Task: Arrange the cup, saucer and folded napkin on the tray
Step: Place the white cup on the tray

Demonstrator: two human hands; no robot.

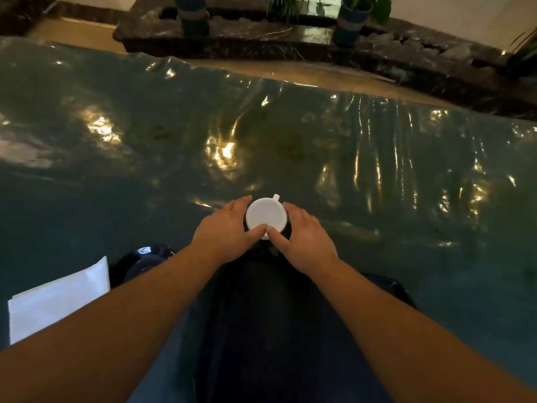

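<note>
Two bare hands are closing around a white cup (266, 216) near the middle of the desk (116, 170), which is lying under a wrinkled, glossy teal plastic cover. The left hand (225, 232) is pressing against the cup's left side, its fingers (241, 203) curling round the far-left wall while the thumb is lying along the near rim. The right hand (305, 237) is mirroring it on the right side, fingers wrapping the far-right wall and thumb coming in along the near edge, so the two thumb tips are almost meeting in front of the cup. The cup is sitting between the palms, gripped from both sides, its small handle (276, 197) pointing away from the person, just past the right fingertips. Whether its flat white top is an upturned base or a filled mouth is unclear.

The cup is standing at the far end of a dark, glossy tray (145, 257), which is mostly hiding beneath the forearms. A folded white napkin (58, 298) is lying on the desk just left of the tray, well apart from the cup and outside the left forearm. Beyond the desk, potted plants (351, 18) are standing along a dark stone ledge.
</note>
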